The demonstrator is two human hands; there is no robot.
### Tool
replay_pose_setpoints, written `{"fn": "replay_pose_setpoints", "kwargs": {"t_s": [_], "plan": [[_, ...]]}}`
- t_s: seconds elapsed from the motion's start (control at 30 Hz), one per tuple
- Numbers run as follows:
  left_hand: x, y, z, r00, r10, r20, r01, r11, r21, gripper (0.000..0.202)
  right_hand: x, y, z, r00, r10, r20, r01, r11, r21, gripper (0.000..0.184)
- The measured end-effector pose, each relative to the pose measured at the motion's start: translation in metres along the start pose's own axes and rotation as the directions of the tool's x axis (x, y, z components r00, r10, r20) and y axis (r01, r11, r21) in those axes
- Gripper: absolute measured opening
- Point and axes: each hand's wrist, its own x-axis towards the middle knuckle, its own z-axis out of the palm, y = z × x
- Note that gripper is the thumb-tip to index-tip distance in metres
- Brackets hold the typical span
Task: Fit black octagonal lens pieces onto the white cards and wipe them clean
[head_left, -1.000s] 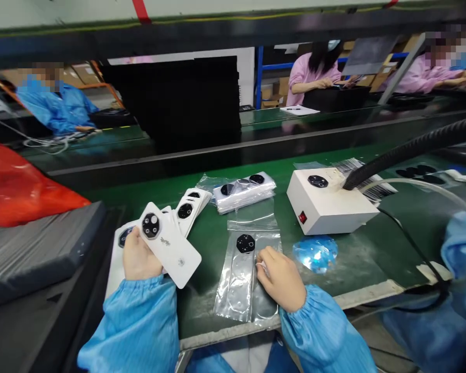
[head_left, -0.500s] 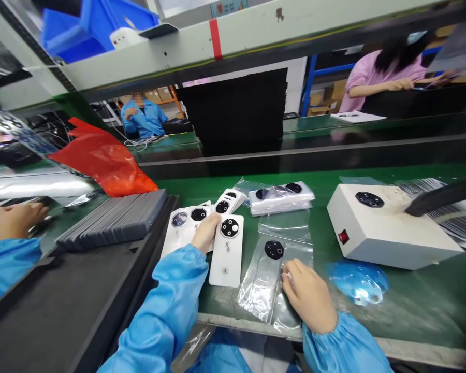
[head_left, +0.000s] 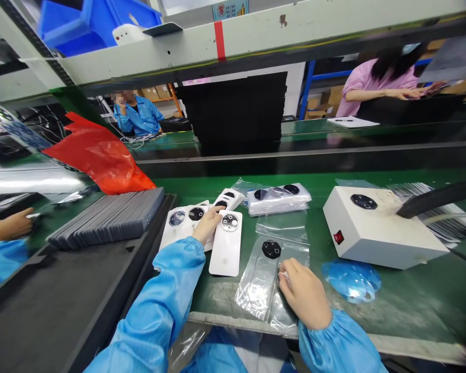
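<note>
Edging forward, the left hand (head_left: pixel 208 227) nears the white card (head_left: pixel 226 254).

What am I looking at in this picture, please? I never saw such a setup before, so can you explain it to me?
This picture comes from a camera worn on a person's head, looking down at their own two hands above a green conveyor belt. The left hand rests on white cards carrying round black pieces. The right hand pinches the edge of a clear plastic bag with a black piece in it. Nearby lie a stack of bagged pieces, a blue film and a white box with a red switch. A black hose reaches the box; its use I cannot tell.
</note>
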Motion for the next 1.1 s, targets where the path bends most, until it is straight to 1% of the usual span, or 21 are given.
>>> {"fn": "replay_pose_setpoints", "kwargs": {"t_s": [0.07,0.17,0.23,0.33,0.4,0.47,0.53,0.6,0.63,0.67,0.7,0.77,0.87,0.93,1.0,1.1], "plan": [[-0.001,0.003,0.006,0.999,0.033,0.039,-0.036,0.996,0.083,0.032,0.0,0.0,0.0,1.0,0.001,0.006,-0.001,1.0,0.003,0.011],[-0.004,0.008,0.009,0.992,0.096,0.076,-0.111,0.965,0.237,0.029,0.0,0.0,0.0,1.0,0.007,0.015,-0.007,1.0,0.012,0.011],[-0.008,0.01,0.008,0.984,0.15,0.095,-0.174,0.922,0.345,0.027,0.0,0.0,0.001,1.0,0.011,0.022,-0.011,1.0,0.02,0.011],[-0.021,0.014,0.005,0.965,0.228,0.131,-0.263,0.835,0.483,0.024,-0.001,0.001,0.002,0.999,0.016,0.032,-0.017,0.999,0.039,0.011],[-0.033,0.013,0.001,0.957,0.259,0.129,-0.286,0.774,0.564,0.022,-0.001,0.001,0.001,0.999,0.016,0.034,-0.018,0.998,0.056,0.01],[-0.047,0.009,-0.004,0.96,0.27,0.07,-0.249,0.716,0.652,0.023,-0.001,0.001,0.0,0.999,0.01,0.033,-0.012,0.997,0.078,0.011],[-0.06,0.0,-0.011,0.964,0.26,-0.051,-0.139,0.66,0.738,0.027,0.0,0.0,-0.002,0.999,-0.017,0.033,0.013,0.994,0.109,0.013],[-0.068,-0.01,-0.018,0.955,0.236,-0.181,-0.001,0.609,0.793,0.034,0.001,-0.002,-0.004,0.997,-0.07,0.04,0.063,0.987,0.151,0.013],[-0.071,-0.014,-0.02,0.949,0.224,-0.223,0.052,0.587,0.808,0.038,0.001,-0.003,-0.005,0.994,-0.101,0.045,0.092,0.98,0.174,0.012],[-0.071,-0.018,-0.021,0.946,0.212,-0.243,0.083,0.568,0.819,0.041,0.001,-0.004,-0.006,0.99,-0.129,0.05,0.117,0.974,0.196,0.012],[-0.071,-0.021,-0.02,0.948,0.202,-0.244,0.095,0.553,0.828,0.043,0.002,-0.005,-0.007,0.987,-0.151,0.054,0.136,0.967,0.214,0.012],[-0.066,-0.023,-0.016,0.958,0.192,-0.214,0.081,0.533,0.842,0.046,0.001,-0.005,-0.008,0.984,-0.171,0.058,0.153,0.959,0.24,0.012],[-0.056,-0.019,-0.004,0.966,0.194,-0.168,0.042,0.525,0.85,0.049,0.001,-0.003,-0.008,0.984,-0.171,0.056,0.151,0.955,0.257,0.011],[-0.049,-0.016,0.005,0.967,0.199,-0.157,0.029,0.529,0.848,0.049,0.0,-0.002,-0.008,0.984,-0.169,0.052,0.15,0.953,0.262,0.012],[-0.043,-0.014,0.01,0.966,0.2,-0.164,0.033,0.535,0.844,0.047,0.0,-0.001,-0.008,0.984,-0.17,0.048,0.151,0.952,0.266,0.012],[-0.038,-0.013,0.011,0.957,0.197,-0.213,0.075,0.541,0.838,0.043,0.0,-0.001,-0.007,0.984,-0.173,0.045,0.154,0.95,0.271,0.012]]}}
